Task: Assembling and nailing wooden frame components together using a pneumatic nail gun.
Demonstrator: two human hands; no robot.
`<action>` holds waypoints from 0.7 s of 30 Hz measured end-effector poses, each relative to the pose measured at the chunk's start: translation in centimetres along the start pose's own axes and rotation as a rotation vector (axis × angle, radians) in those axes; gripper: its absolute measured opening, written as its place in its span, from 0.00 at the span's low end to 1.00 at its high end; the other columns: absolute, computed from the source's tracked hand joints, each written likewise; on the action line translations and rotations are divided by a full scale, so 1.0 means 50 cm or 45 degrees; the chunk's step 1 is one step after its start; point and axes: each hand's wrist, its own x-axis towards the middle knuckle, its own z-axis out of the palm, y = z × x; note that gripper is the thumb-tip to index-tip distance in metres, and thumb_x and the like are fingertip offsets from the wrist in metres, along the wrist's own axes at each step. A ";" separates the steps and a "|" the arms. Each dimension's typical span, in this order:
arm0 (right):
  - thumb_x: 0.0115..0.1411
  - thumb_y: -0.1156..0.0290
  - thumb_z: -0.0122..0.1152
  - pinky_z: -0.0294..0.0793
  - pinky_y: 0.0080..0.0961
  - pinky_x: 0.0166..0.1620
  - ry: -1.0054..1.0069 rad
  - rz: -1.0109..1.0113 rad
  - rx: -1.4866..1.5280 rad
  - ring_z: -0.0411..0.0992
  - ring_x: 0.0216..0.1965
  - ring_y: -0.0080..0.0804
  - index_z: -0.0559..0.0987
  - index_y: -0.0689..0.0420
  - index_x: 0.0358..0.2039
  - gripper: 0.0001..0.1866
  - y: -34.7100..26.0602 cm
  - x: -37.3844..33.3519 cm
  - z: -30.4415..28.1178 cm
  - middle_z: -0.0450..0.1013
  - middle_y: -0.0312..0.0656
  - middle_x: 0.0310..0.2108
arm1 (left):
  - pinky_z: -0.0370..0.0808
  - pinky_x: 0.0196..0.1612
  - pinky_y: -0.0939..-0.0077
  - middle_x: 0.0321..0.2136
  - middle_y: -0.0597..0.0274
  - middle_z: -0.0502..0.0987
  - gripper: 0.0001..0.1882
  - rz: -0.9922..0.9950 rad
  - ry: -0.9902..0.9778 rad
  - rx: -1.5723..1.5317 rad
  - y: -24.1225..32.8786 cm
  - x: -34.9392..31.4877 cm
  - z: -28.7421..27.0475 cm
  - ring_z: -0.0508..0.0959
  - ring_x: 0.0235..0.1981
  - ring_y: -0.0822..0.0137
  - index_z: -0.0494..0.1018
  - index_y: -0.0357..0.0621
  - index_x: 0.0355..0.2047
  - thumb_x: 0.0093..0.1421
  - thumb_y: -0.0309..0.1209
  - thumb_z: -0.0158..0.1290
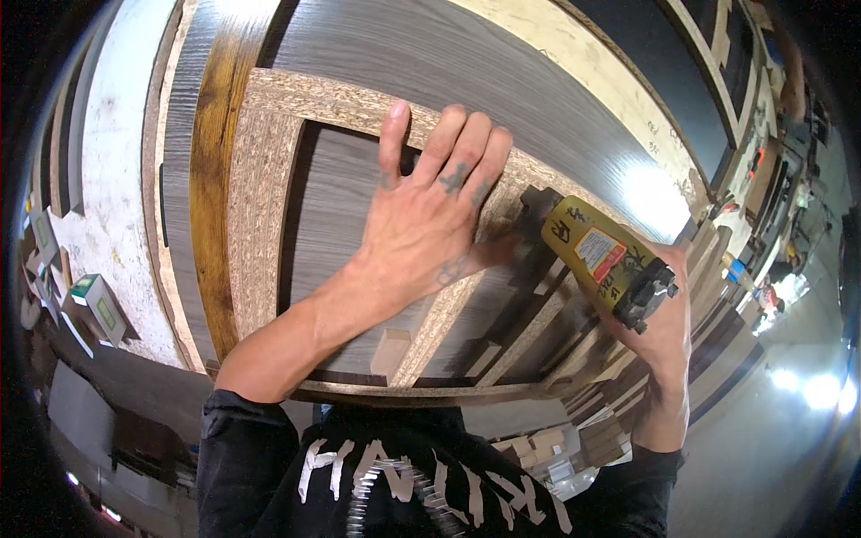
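Note:
A particleboard frame [257, 215] with crosspieces lies on a grey wood-grain panel [377, 45]. My left hand [426, 202] rests across it, fingers stretched out over the far rail, the little finger apart from the others. Its thumb points right, blurred, beside a particleboard crosspiece [439, 327]. On the right, my right hand [668, 314] grips a yellow and black nail gun [587, 247] with a label on its body. The gun's dark nose is by the far rail, close to my left hand; whether it touches the board I cannot tell. The fingers round its handle are mostly hidden.
A brown-stained wooden strip [215, 179] runs along the frame's left side. Further left are a pale board edge [121, 161] and a small green and white box [99, 308]. More dark framed panels [646, 72] stand at the far right, with stacked boards below them.

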 end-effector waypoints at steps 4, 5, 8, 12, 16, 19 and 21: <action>0.50 0.72 0.63 0.72 0.35 0.32 -0.029 0.081 -0.110 0.74 0.23 0.49 0.75 0.63 0.29 0.09 -0.002 -0.003 0.005 0.73 0.52 0.20 | 0.29 0.69 0.41 0.60 0.54 0.57 0.59 -0.007 0.000 0.020 0.001 0.000 -0.006 0.52 0.68 0.55 0.54 0.44 0.64 0.39 0.63 0.64; 0.50 0.72 0.63 0.72 0.35 0.32 -0.030 0.082 -0.104 0.74 0.23 0.49 0.75 0.63 0.29 0.09 -0.004 -0.005 0.004 0.73 0.52 0.20 | 0.29 0.69 0.41 0.60 0.54 0.58 0.59 -0.008 0.001 0.042 0.001 0.000 -0.009 0.52 0.68 0.55 0.54 0.44 0.64 0.38 0.62 0.65; 0.39 0.77 0.71 0.73 0.34 0.41 -0.107 0.162 -0.122 0.70 0.28 0.52 0.78 0.60 0.36 0.20 -0.010 0.004 0.001 0.75 0.48 0.27 | 0.30 0.69 0.41 0.60 0.54 0.58 0.60 0.016 0.044 0.082 -0.006 -0.001 0.000 0.53 0.67 0.54 0.54 0.44 0.64 0.34 0.59 0.67; 0.51 0.70 0.63 0.75 0.35 0.33 -0.023 0.050 -0.155 0.77 0.25 0.45 0.77 0.61 0.32 0.10 -0.030 -0.004 0.006 0.75 0.50 0.21 | 0.28 0.69 0.41 0.58 0.55 0.60 0.48 0.035 0.010 0.070 0.002 0.001 -0.018 0.52 0.67 0.58 0.57 0.39 0.62 0.52 0.59 0.56; 0.52 0.69 0.63 0.75 0.33 0.34 0.014 -0.097 -0.264 0.77 0.25 0.44 0.77 0.61 0.30 0.09 -0.047 0.015 0.008 0.75 0.49 0.22 | 0.27 0.69 0.41 0.59 0.55 0.60 0.49 0.010 -0.029 0.020 -0.010 -0.001 -0.012 0.52 0.68 0.58 0.56 0.39 0.64 0.52 0.60 0.56; 0.37 0.73 0.75 0.69 0.37 0.50 -0.247 0.479 -0.079 0.68 0.45 0.49 0.80 0.56 0.41 0.26 -0.052 0.002 0.001 0.74 0.46 0.42 | 0.27 0.70 0.42 0.60 0.54 0.59 0.51 0.041 0.000 -0.004 -0.010 -0.008 -0.008 0.50 0.69 0.57 0.54 0.39 0.65 0.52 0.61 0.55; 0.43 0.70 0.71 0.72 0.36 0.45 -0.211 0.294 -0.169 0.72 0.38 0.47 0.79 0.58 0.40 0.21 -0.064 0.009 0.006 0.75 0.47 0.34 | 0.27 0.70 0.43 0.63 0.57 0.55 0.60 0.005 0.006 -0.004 -0.017 -0.008 -0.021 0.51 0.69 0.59 0.51 0.47 0.67 0.42 0.67 0.60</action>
